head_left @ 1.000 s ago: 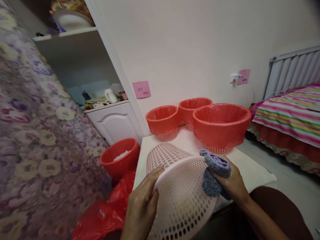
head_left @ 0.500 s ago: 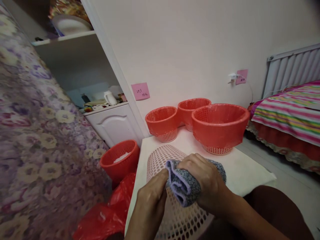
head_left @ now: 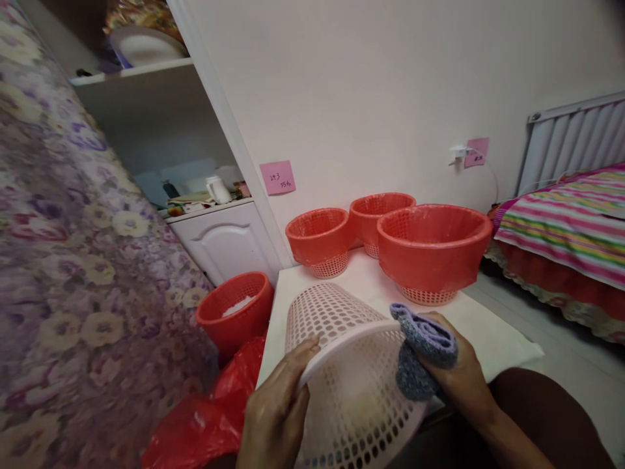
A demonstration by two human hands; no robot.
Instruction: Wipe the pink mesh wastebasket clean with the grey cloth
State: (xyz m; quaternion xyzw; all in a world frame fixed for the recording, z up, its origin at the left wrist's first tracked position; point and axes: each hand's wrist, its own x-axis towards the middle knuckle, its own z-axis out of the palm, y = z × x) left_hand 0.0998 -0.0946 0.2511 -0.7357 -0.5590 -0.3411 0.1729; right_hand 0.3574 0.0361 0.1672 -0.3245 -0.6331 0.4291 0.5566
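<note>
Floral-patterned fabric (head_left: 73,273) fills the whole left side. White cupboard (head_left: 224,238) with open shelves stands far left against the wall; striped bed (head_left: 571,221) at far right. White tabletop (head_left: 488,332) runs from centre to near right. On its far end, three red baskets lined with red film: the large one (head_left: 432,251) at right, a medium one (head_left: 319,238) left of it, a third (head_left: 378,215) behind and between them. A fourth red basket (head_left: 234,312) sits on the floor, left of the tabletop, a crumpled red plastic bag (head_left: 205,417) near it.

Pale pink perforated basket (head_left: 351,365) lies tipped on its side at the tabletop's near edge, base pointing far, open rim toward the camera. Left hand (head_left: 276,410) grip closed on the rim's left side, thumb over the edge. Right hand (head_left: 456,381) grip closed around a folded grey-purple cloth (head_left: 422,352), pressing it against the rim's right side

Two pink sticky notes on the wall, one (head_left: 277,177) by the cupboard, one (head_left: 476,151) near the bed
</note>
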